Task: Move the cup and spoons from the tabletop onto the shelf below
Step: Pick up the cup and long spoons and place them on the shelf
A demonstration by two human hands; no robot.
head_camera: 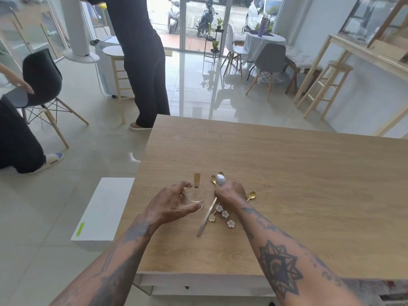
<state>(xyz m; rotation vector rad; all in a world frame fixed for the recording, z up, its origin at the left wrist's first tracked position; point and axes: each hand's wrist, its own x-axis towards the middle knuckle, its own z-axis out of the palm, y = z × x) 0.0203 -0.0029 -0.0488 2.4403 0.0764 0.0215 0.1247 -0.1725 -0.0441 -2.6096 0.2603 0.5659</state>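
A clear glass cup (197, 195) with a gold handle stands on the wooden tabletop (276, 184) near its left edge. My left hand (171, 205) wraps around the cup, fingers and thumb on its sides. Just to the right lies a bundle of spoons (220, 212): small gold ones with white flower ends and a longer one with a pale bowl (220, 180). My right hand (230, 192) is closed over the middle of the bundle, hiding the stems. The shelf below the tabletop shows only as white edges (198, 283) at the near side.
A white box (103, 210) sits on the floor left of the table. A standing person (141, 62) and a seated person (19, 133) by a black chair (42, 78) are at the left. Stools, chairs and a round table stand further back.
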